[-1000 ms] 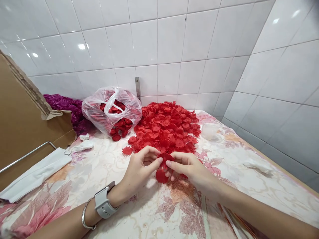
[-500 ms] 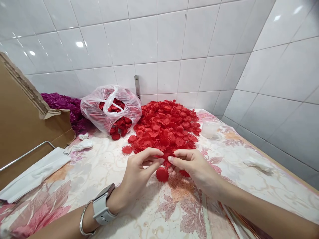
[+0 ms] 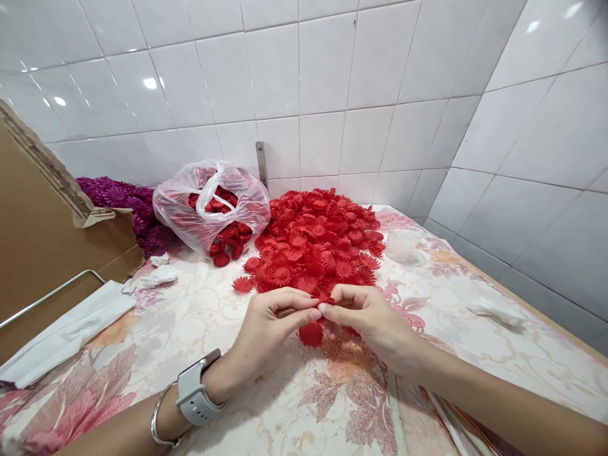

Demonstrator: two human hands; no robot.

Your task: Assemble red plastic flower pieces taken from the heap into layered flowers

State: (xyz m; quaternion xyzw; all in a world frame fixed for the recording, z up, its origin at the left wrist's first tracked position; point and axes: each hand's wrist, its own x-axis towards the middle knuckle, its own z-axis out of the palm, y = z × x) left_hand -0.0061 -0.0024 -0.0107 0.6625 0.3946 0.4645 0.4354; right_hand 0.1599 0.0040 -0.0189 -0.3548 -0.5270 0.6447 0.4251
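Between my two hands is a small red artificial flower piece point(image 3: 325, 297), mostly covered by the fingers. My left hand point(image 3: 280, 313), with a watch and a bangle at the wrist, pinches its left side between thumb and fingers. From the right, my right hand point(image 3: 363, 313) pinches it too, and the two thumb tips nearly meet. Just below the fingers a round red flower piece point(image 3: 311, 334) lies on the cloth. Behind the hands rises a big heap of red flower pieces point(image 3: 313, 240) with notched edges.
A tied clear plastic bag point(image 3: 175, 202) of red pieces stands left of the heap, beside purple flower pieces point(image 3: 114, 193). A cardboard box point(image 3: 42, 247) fills the left side. A translucent container point(image 3: 403, 246) stands at right on the floral tablecloth point(image 3: 199, 329). Tiled walls point(image 3: 323, 69) bound the table.
My thumbs and fingertips have drawn closer together around the red flower piece, which now shows less. The left hand has shifted slightly to the right.
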